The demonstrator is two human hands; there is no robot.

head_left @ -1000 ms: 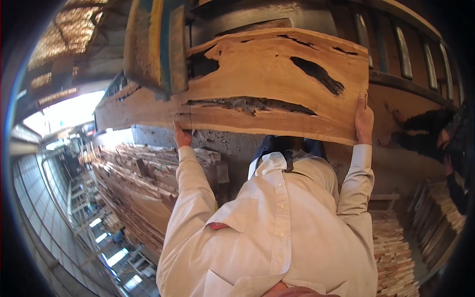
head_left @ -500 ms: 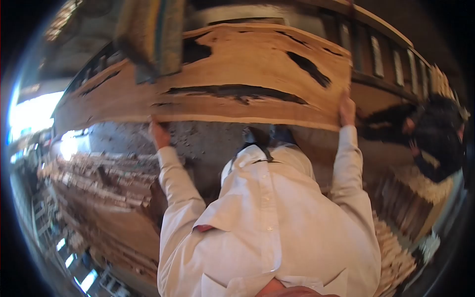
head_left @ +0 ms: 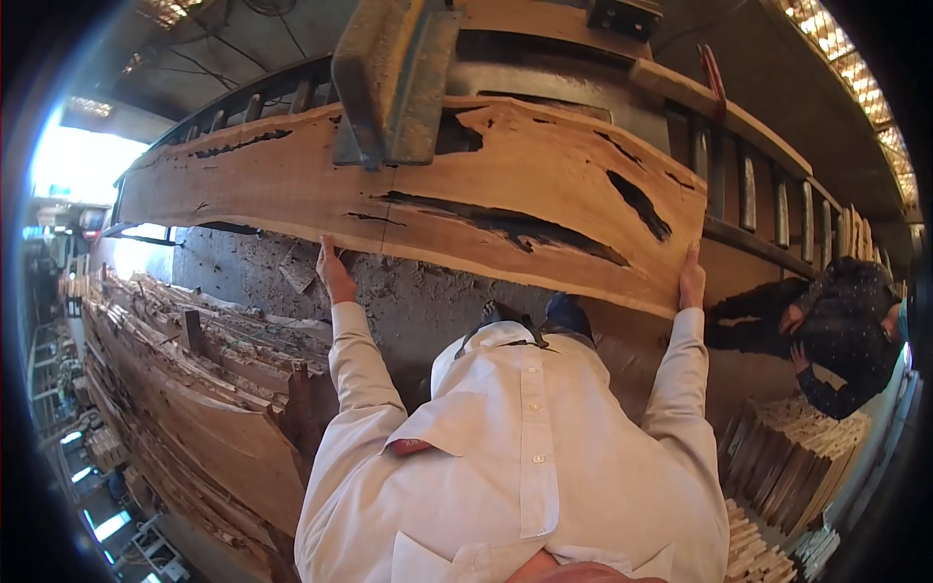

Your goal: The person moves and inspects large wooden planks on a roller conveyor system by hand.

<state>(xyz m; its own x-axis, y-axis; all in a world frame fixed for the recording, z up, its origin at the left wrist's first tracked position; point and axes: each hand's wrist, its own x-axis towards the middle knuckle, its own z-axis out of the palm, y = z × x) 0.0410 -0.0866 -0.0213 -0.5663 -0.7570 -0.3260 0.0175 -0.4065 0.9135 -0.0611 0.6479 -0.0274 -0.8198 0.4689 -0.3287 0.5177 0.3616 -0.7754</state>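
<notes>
A long wooden slab (head_left: 573,219) with natural edges, dark cracks and holes spans the view in front of me. My left hand (head_left: 336,274) grips its near edge left of centre, fingers partly hidden at the wood. My right hand (head_left: 691,279) holds the slab's right end, with the fingers partly out of sight. A worn metal saw guard (head_left: 397,92) stands over the slab. A thin dark line runs across the wood just below that guard.
A roller conveyor (head_left: 746,194) runs behind the slab to the right. Rough boards (head_left: 194,389) are stacked at my left, cut wood pieces (head_left: 802,452) at my right. A person in dark clothes (head_left: 841,330) is at the far right. Debris litters the floor (head_left: 408,291).
My view has shifted, so the slab and saw guard appear further right and lower, with the slab sloping down to the right. Both hands stay on the slab.
</notes>
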